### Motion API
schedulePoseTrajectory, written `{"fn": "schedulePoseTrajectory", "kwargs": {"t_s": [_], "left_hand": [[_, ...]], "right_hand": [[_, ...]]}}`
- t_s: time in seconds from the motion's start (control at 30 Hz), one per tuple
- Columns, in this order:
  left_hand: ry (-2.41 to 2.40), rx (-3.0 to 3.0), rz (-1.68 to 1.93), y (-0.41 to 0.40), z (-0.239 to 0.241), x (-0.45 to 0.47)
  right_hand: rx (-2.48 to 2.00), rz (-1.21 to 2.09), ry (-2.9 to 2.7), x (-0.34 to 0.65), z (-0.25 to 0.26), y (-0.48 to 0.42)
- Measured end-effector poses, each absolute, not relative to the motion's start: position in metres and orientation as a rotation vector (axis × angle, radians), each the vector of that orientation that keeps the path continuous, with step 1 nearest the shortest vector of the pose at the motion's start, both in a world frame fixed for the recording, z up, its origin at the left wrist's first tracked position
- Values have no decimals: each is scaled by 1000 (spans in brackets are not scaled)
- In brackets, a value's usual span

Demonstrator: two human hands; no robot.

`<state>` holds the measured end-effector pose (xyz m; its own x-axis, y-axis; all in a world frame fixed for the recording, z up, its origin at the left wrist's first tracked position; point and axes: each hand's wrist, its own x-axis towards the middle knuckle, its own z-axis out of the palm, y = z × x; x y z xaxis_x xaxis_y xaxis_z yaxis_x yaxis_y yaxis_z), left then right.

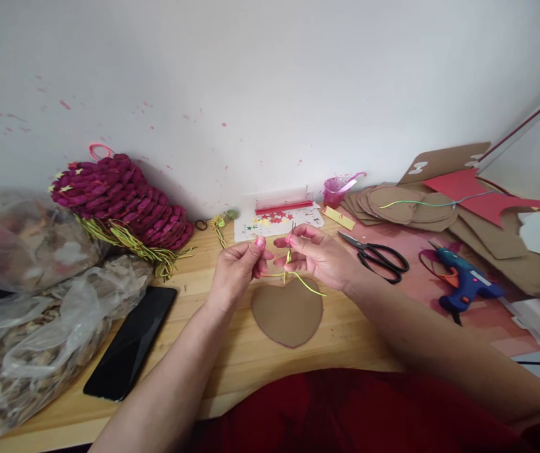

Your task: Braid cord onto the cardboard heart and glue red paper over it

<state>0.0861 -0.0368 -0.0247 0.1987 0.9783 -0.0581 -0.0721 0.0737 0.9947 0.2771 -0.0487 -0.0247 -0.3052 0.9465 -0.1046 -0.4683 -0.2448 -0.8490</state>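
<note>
Pinching thin yellow-green strands (289,272) between them, left hand (239,267) and right hand (319,257) hover above a cardboard heart (287,314).

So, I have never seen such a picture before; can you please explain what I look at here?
There is no machine: a person works with two bare hands, and one camera worn on the head looks forward and down at them. The left hand and right hand are above a wooden table. Both pinch a yellow-green cord in their fingers, just over a brown heart-shaped card. To the right lie black scissors and a blue glue gun, with brown card pieces behind. To the left are a black phone, clear plastic bags and a magenta woven piece.
</note>
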Motion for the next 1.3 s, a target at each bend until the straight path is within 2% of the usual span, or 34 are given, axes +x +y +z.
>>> {"fn": "schedulePoseTrajectory", "kwargs": {"t_s": [0.7, 1.13, 1.3], "left_hand": [[929, 1178, 1017, -35, -26, 87], [1026, 1156, 959, -36, -26, 88], [908, 1092, 965, -37, -24, 89]], "right_hand": [[-779, 1806, -973, 272, -30, -52], [-774, 1782, -998, 271, -33, -51], [-768, 1797, -1021, 272, -35, -51]]}}
